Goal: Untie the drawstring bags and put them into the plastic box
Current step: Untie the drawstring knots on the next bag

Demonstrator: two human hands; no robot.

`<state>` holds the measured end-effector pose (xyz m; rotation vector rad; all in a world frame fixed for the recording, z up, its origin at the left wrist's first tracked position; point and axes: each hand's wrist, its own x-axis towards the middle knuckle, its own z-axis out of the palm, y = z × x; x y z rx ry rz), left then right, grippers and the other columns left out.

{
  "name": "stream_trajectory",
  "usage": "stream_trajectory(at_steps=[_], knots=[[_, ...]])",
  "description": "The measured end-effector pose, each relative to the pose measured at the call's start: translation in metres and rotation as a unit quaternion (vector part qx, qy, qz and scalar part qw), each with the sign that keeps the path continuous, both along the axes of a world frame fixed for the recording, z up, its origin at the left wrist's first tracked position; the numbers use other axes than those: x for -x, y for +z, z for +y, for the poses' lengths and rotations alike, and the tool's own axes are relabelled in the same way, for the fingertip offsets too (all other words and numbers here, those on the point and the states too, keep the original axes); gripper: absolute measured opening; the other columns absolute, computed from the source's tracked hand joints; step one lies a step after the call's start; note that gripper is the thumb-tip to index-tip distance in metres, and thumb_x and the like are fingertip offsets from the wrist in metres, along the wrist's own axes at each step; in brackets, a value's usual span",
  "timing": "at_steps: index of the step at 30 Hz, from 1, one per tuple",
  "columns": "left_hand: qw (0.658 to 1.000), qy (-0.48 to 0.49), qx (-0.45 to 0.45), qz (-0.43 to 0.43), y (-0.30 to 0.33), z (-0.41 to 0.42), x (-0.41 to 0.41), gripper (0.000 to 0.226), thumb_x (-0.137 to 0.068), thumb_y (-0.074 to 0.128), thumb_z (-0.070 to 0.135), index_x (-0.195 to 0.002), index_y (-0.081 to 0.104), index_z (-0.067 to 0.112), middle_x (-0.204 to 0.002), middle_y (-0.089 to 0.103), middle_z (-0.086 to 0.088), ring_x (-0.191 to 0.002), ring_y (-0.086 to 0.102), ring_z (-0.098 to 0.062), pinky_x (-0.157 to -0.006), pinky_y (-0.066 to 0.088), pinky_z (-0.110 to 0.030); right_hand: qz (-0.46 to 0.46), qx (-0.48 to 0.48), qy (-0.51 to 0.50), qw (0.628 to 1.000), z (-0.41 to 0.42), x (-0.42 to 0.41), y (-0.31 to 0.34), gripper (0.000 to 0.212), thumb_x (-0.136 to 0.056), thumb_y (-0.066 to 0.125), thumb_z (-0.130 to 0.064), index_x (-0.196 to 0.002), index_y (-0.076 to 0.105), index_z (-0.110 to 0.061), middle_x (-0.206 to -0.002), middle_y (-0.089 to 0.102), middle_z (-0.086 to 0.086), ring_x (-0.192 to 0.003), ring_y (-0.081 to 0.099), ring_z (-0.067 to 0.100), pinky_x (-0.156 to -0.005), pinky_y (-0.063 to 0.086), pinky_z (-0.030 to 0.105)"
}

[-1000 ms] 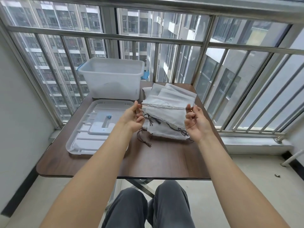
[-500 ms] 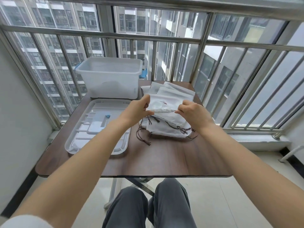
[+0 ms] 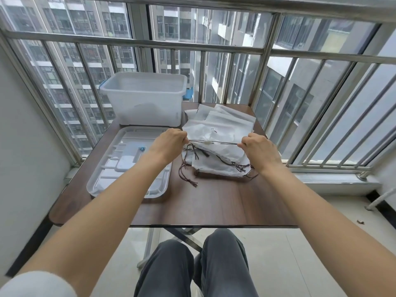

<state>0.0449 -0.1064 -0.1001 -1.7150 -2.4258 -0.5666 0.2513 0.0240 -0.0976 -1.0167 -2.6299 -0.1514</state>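
A pile of white drawstring bags (image 3: pixel 220 166) with dark cords lies on the brown table (image 3: pixel 214 206), right of centre. Above the pile I hold one white bag (image 3: pixel 205 133) by its dark drawstring (image 3: pixel 222 142), stretched taut between my hands. The bag's mouth is gathered into a small bunch at the middle of the cord. My left hand (image 3: pixel 169 144) pinches the cord's left end and my right hand (image 3: pixel 259 148) pinches its right end. The translucent plastic box (image 3: pixel 143 103) stands open at the table's back left.
The box's clear lid (image 3: pixel 120 168) lies flat on the table in front of the box, with a small blue latch on it. Metal balcony railings (image 3: pixel 265 82) close off the back and right. My knees are under the table's front edge.
Both hands turned over from palms-up, came together over the bag, and have now pulled apart sideways. The cord is drawn tight and the bag's mouth has bunched at its middle.
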Motion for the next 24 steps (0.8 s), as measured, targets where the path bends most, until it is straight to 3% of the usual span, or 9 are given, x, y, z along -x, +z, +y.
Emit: stream_trajectory(at_steps=[4,7,9,12,14,16,18,21,24], knots=[[0.997,0.045,0.027,-0.048,-0.001,0.001,-0.006,0.03,-0.093,0.052,0.034,-0.082,0.07,0.013,-0.085,0.059,-0.004,-0.086,0.055,-0.024,-0.068,0.041,-0.03,0.031,0.09,-0.057,0.994,0.001,0.004,-0.004,0.026,-0.092,0.054,-0.031,-0.089,0.069,-0.01,-0.092,0.064,0.007,-0.092,0.06,0.029,-0.07,0.041,0.031],[0.965,0.029,0.017,-0.261,0.002,0.0,-0.01,0.03,-0.088,0.06,0.036,-0.07,0.071,0.015,-0.061,0.043,-0.002,-0.062,0.043,-0.016,-0.06,0.034,-0.026,0.094,0.281,-0.029,0.955,-0.002,0.007,0.005,0.017,-0.084,0.067,-0.028,-0.079,0.074,-0.013,-0.061,0.053,-0.002,-0.066,0.052,0.017,-0.059,0.039,0.02],[0.914,0.023,-0.01,-0.405,0.005,-0.003,-0.014,0.028,-0.088,0.061,0.034,-0.071,0.071,0.014,-0.066,0.048,-0.003,-0.064,0.044,-0.014,-0.061,0.034,-0.021,0.123,0.414,0.011,0.902,-0.011,0.009,0.012,0.014,-0.082,0.069,-0.025,-0.073,0.071,-0.014,-0.049,0.048,-0.007,-0.054,0.039,0.011,-0.047,0.031,0.015],[0.845,0.013,-0.023,-0.534,0.008,-0.003,-0.021,0.026,-0.091,0.058,0.033,-0.073,0.067,0.017,-0.08,0.063,0.005,-0.077,0.054,-0.009,-0.071,0.039,-0.02,0.199,0.555,0.038,0.807,-0.023,0.012,0.014,0.013,-0.087,0.063,-0.016,-0.075,0.067,-0.013,-0.065,0.063,-0.004,-0.066,0.054,0.008,-0.065,0.041,0.016],[0.759,-0.014,-0.043,-0.649,0.008,-0.001,-0.026,0.024,-0.094,0.054,0.028,-0.077,0.065,0.016,-0.078,0.066,0.007,-0.075,0.055,-0.009,-0.071,0.042,-0.019,0.289,0.645,0.053,0.705,-0.028,0.016,0.012,0.016,-0.09,0.056,-0.01,-0.076,0.063,-0.012,-0.071,0.069,-0.003,-0.072,0.063,0.012,-0.077,0.049,0.022],[0.687,-0.028,-0.067,-0.723,0.007,0.002,-0.032,0.021,-0.095,0.051,0.025,-0.08,0.065,0.018,-0.078,0.069,0.009,-0.074,0.054,-0.006,-0.07,0.041,-0.019,0.361,0.704,0.062,0.609,-0.034,0.017,0.013,0.014,-0.092,0.051,-0.01,-0.082,0.06,-0.012,-0.078,0.071,0.0,-0.072,0.067,0.014,-0.078,0.054,0.027],[0.662,-0.049,-0.072,-0.745,0.008,0.005,-0.035,0.021,-0.096,0.049,0.027,-0.086,0.067,0.021,-0.091,0.07,0.012,-0.077,0.052,-0.005,-0.072,0.039,-0.019,0.403,0.741,0.072,0.532,-0.038,0.019,0.016,0.012,-0.093,0.049,-0.012,-0.087,0.059,-0.013,-0.087,0.071,0.002,-0.074,0.068,0.012,-0.072,0.055,0.023],[0.658,-0.082,-0.08,-0.745,0.009,0.008,-0.037,0.026,-0.096,0.046,0.033,-0.103,0.068,0.022,-0.118,0.061,0.011,-0.081,0.05,-0.003,-0.085,0.034,-0.018,0.417,0.772,0.091,0.471,-0.043,0.022,0.017,0.012,-0.093,0.049,-0.014,-0.085,0.058,-0.013,-0.099,0.068,0.006,-0.078,0.069,0.01,-0.068,0.054,0.018],[0.667,-0.081,-0.081,-0.737,0.006,0.011,-0.041,0.028,-0.096,0.044,0.038,-0.109,0.065,0.025,-0.096,0.063,0.01,-0.068,0.052,0.002,-0.062,0.033,-0.017,0.433,0.789,0.098,0.425,-0.051,0.026,0.016,0.011,-0.093,0.048,-0.013,-0.087,0.057,-0.012,-0.091,0.068,0.004,-0.075,0.07,0.009,-0.058,0.052,0.012]])
